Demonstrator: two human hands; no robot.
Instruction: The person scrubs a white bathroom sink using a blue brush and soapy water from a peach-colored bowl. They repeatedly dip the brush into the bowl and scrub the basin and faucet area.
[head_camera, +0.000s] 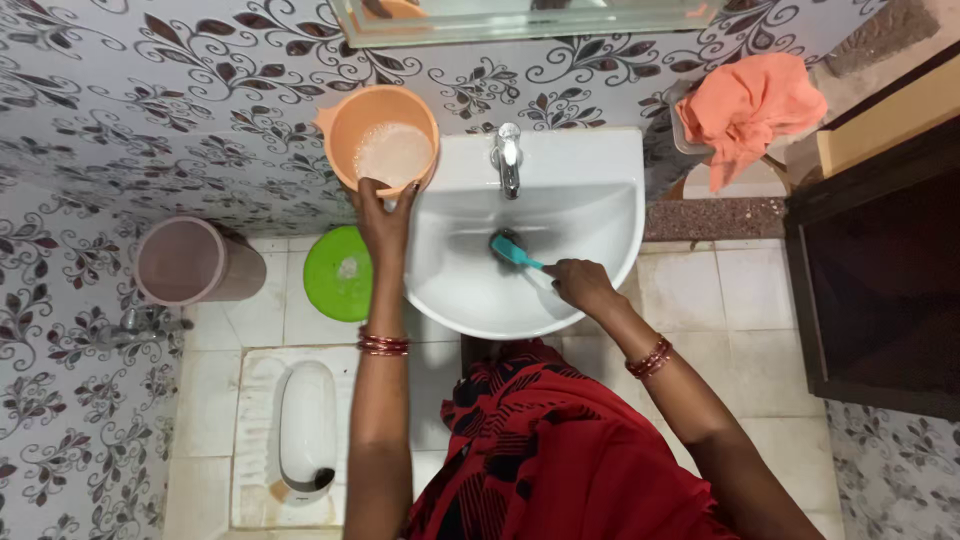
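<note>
- Head view: left hand grips the orange mug by its rim, just left of the white sink.
- right hand is closed round a teal brush, bristles down in the sink's bowl.
- green bucket sits on the floor, left of the sink.

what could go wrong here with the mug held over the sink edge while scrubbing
The left hand pinches only the rim of the orange mug, which holds foamy water; it could tip and spill onto the floor tiles, making them slippery. The right hand works the teal brush near the tap, so splashes may fly out of the white sink.
</note>
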